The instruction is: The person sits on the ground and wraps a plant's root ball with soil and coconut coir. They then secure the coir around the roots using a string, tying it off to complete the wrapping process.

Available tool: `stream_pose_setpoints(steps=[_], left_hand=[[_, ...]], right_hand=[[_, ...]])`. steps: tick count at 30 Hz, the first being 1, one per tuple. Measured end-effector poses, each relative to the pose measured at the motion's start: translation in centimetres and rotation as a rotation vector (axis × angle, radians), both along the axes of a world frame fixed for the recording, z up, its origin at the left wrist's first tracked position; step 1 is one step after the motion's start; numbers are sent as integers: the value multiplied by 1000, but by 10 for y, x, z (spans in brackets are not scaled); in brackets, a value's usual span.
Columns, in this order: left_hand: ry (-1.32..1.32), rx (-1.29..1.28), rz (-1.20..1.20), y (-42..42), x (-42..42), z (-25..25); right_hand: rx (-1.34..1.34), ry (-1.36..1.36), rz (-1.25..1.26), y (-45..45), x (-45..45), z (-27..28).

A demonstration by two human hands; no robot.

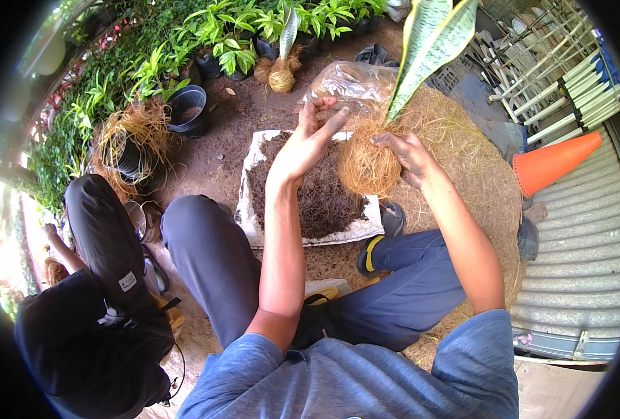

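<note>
My right hand (407, 157) grips the side of a ball of brown coconut fibre (368, 160). Out of the ball's top rises a snake plant (426, 50) with yellow-edged, mottled green leaves. To the left of the ball, my left hand (314, 133) is raised with thumb and fingers apart and bent; I see nothing held in it, though a fine thread could be too thin to make out. Both hands have soil-darkened fingers. Beneath them, dark soil mix (320, 199) lies on a white plastic sack (247, 209) on the ground.
Clear plastic bag (349, 84) and a fibre mat (446, 157) lie beyond and right. An orange traffic cone (556, 163) rests at far right. Left are a black pot (188, 110), fibre-draped pots (131, 141) and a seated person (95, 324). Another wrapped plant (281, 76) stands ahead.
</note>
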State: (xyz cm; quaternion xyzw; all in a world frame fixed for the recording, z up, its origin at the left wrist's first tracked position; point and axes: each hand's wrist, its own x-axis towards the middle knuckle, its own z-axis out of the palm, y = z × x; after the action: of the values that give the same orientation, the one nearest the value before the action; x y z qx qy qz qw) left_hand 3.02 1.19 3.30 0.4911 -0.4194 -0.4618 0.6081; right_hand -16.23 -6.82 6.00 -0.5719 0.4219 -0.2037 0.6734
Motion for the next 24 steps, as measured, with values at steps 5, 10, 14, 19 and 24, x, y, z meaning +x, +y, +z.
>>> stream_pose_setpoints(steps=[5,10,14,19,24], left_hand=[[106,44,-177,3,-5,9],[211,70,-314,-12,-11,-34],[64,49,-316,-18,-18,-36],[355,81,-306,-12,-19,-19],[543,49,-193,-17,-25,-24]], right_hand=[[-129,12,126,6,4,-5],[-103,115,222,10,17,7],[-17,58,280,-5,6,-1],[59,-98,110,-4,7,11],[-4,-176,-126,1,17,3]])
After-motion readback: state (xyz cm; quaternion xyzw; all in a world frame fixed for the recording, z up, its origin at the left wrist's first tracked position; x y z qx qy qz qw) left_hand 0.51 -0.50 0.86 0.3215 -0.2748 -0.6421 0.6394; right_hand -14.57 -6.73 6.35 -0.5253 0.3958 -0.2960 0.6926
